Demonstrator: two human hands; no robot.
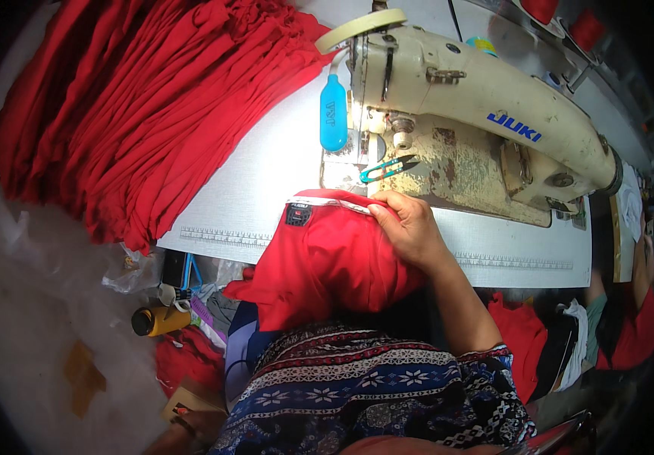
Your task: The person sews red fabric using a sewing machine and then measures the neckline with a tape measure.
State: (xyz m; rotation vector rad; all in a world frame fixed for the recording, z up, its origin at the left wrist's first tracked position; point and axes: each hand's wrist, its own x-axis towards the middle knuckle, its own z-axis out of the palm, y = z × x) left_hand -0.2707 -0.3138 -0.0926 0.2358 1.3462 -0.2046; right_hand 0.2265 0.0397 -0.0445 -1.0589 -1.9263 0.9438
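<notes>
A red garment (334,265) hangs over the table's front edge and my lap. A white tape runs along its upper edge, with a small black label (298,214) below. My right hand (410,227) pinches that taped edge between thumb and fingers, at its right end. I do not see my left hand; the cloth may hide it. Just beyond the garment, teal thread snips (387,170) lie on the bed of a cream sewing machine (486,91), blades pointing right. A flat blue handle (333,114) is beside the machine's needle end.
Red cloth pieces (152,106) are heaped at the far left of the white table (258,152). A roll of tape (361,30) rests by the machine head. Red thread cones (586,30) stand far right. Below left is a yellow bottle (161,321). Another person's arm (643,265) shows at right.
</notes>
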